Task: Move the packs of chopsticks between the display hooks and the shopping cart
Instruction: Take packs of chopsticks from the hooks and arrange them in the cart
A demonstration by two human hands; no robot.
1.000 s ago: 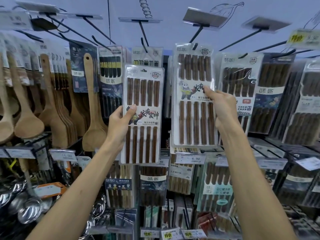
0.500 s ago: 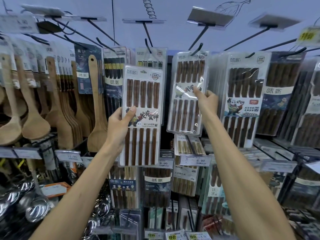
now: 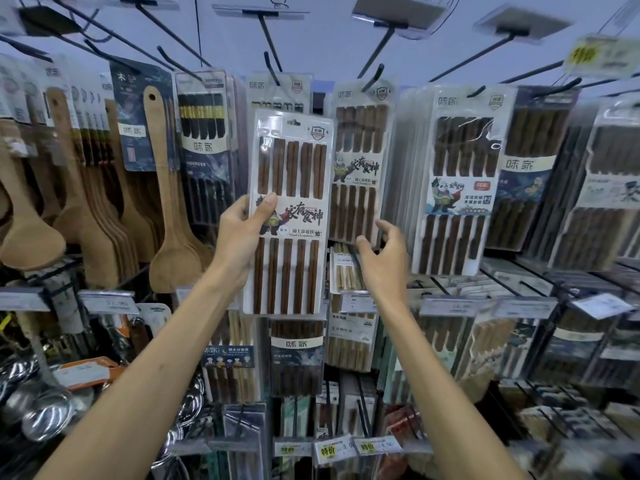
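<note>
I gripped a pack (image 3: 287,209) in my left hand (image 3: 242,233), thumb across its printed front and fingers behind, and held it upright, level with the top row of the display. My right hand (image 3: 384,261) grasped nothing. Its fingers were loose and spread at the lower edge of the hung pack (image 3: 358,168), and I couldn't tell whether they touched it.

I judged this to be the hanging step. The hung pack sat on its hook (image 3: 372,76), and mine was raised in front of the next hook (image 3: 272,69), not yet on it. The next move would call for lifting the pack until its top slot met that hook's upturned tip, then sliding it back. My free hand could steady the bottom.

That hook already carried a rear pack (image 3: 277,95). The hooks to the right held a thick stack (image 3: 457,188) of packs, and those to the left held wooden spatulas (image 3: 173,209). The cart was out of view, so I couldn't say what it held.
</note>
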